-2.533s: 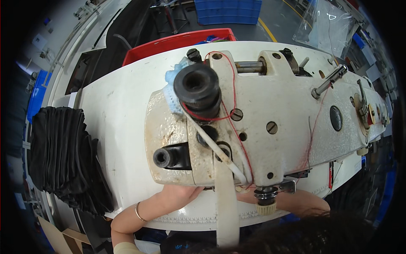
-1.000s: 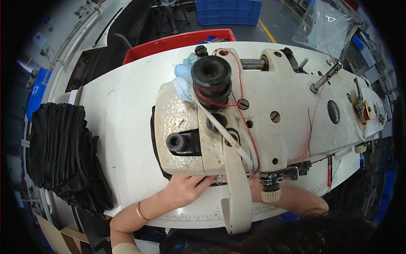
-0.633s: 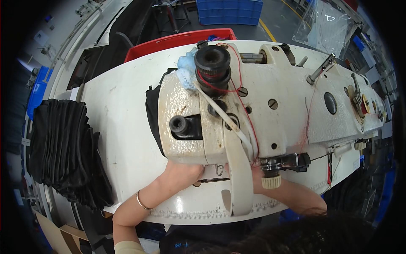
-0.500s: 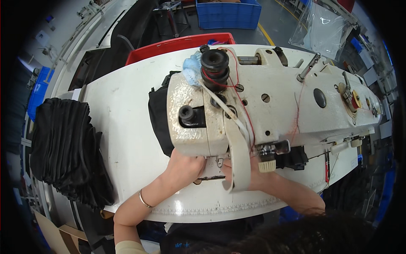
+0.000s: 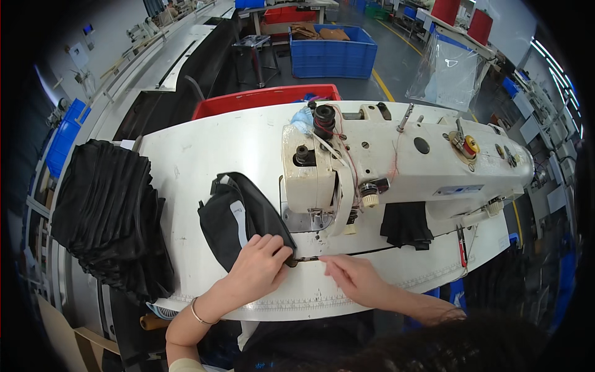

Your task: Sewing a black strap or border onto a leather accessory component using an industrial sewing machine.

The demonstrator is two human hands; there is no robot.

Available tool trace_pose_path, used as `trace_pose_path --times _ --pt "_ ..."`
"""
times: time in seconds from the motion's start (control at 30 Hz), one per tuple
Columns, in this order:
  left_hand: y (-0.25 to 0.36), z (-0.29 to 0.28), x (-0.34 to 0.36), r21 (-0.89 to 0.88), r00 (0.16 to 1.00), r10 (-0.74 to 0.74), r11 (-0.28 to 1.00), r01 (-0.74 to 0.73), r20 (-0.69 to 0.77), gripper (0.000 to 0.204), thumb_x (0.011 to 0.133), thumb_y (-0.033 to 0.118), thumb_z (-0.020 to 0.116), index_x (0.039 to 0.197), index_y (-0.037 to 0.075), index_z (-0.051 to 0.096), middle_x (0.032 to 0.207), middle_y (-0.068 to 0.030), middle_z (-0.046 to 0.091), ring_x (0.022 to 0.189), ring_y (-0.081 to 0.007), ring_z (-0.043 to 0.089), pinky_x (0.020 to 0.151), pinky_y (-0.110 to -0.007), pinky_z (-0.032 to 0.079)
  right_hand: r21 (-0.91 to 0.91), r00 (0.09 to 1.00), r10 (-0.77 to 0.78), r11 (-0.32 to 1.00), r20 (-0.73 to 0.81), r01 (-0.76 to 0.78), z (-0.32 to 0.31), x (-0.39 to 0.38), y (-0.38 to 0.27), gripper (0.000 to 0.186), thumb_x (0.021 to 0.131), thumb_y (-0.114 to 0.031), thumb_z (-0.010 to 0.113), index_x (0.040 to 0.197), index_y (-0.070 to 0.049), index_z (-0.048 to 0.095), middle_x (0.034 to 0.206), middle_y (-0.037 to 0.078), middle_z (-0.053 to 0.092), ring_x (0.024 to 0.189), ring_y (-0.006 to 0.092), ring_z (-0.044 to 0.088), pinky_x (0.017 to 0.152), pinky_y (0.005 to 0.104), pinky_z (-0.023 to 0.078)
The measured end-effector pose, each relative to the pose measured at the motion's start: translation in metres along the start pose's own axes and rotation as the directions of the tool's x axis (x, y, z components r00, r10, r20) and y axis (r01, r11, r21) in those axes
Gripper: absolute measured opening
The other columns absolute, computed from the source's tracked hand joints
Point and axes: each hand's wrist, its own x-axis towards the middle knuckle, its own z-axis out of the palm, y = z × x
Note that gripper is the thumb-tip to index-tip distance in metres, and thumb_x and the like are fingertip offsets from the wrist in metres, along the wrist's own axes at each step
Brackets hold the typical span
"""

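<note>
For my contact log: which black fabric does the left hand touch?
The black piece with the white strip; the left hand touches its near edge. The leftmost stack and the cloth beside the machine arm lie untouched.

Thin metal bangle point(image 5: 196, 314), pale yellow sleeve point(image 5: 186, 365)

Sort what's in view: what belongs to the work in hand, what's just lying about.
In the work:
black fabric piece, in the left hand
sewing machine
stacked black pieces, probably

Lying about, seemingly:
red-handled tool
red bin
blue crate
</note>
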Motion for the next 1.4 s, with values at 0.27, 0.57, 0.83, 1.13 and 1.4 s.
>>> trace_pose_path --times 0.27,0.57,0.83,1.13,1.4 --pt "0.082 0.001 -0.017 -0.389 0.869 0.494 0.804 -0.450 0.016 0.026 0.076 0.023 0.067 0.062 0.007 0.053 0.060 -0.0022 0.045 0.062 -0.0200 0.048 0.059 -0.029 0.036 0.864 0.892 0.224 0.243 0.393 -0.442 0.036 0.043 -0.028 0.049 0.088 -0.038 0.059 0.120 -0.004 0.046 0.107 0.006 0.057 0.094 0.0130 0.054 0.084 0.0270 0.042" --pt "0.112 0.025 -0.032 -0.423 0.866 0.484 0.763 -0.489 -0.128 0.041 0.068 0.021 0.072 0.107 0.009 0.064 0.111 -0.0146 0.055 0.099 -0.0302 0.054 0.087 -0.041 0.045 0.608 0.652 0.662 0.703 -0.369 -0.369 -0.067 -0.192 -0.062 0.039 0.087 -0.011 0.060 0.122 0.001 0.050 0.107 0.002 0.057 0.095 0.0082 0.052 0.083 0.0240 0.043" --pt "0.088 0.075 -0.021 -0.335 0.917 0.335 0.856 -0.393 -0.219 0.041 0.060 0.011 0.074 0.099 0.002 0.064 0.117 -0.0172 0.052 0.098 -0.0353 0.053 0.081 -0.042 0.046 0.186 0.346 0.513 0.730 -0.786 -0.658 -0.056 -0.301 0.063 0.058 0.094 -0.017 0.045 0.142 -0.001 0.018 0.144 0.022 0.028 0.135 0.0317 0.025 0.109 0.0297 0.020" --pt "0.077 0.092 -0.016 -0.237 0.911 0.373 0.882 -0.407 -0.176 0.037 0.066 0.013 0.069 0.102 0.006 0.064 0.115 -0.0159 0.054 0.093 -0.0346 0.054 0.078 -0.041 0.047 -0.731 0.651 0.486 0.038 -0.583 -0.682 0.028 -0.292 0.234 0.052 0.092 -0.041 0.037 0.138 -0.016 0.034 0.142 0.022 0.028 0.130 0.0433 0.026 0.099 0.0614 0.027" --pt "0.059 0.029 -0.052 -0.450 0.963 0.027 0.880 -0.151 -0.269 0.011 0.077 0.003 0.066 0.088 0.000 0.065 0.097 -0.0097 0.063 0.084 -0.0234 0.060 0.070 -0.031 0.048 -0.441 0.543 0.824 0.552 0.161 -0.707 -0.083 -0.278 0.163 0.041 0.089 -0.033 0.040 0.119 -0.009 0.054 0.116 0.027 0.054 0.112 0.0388 0.050 0.093 0.0504 0.040"
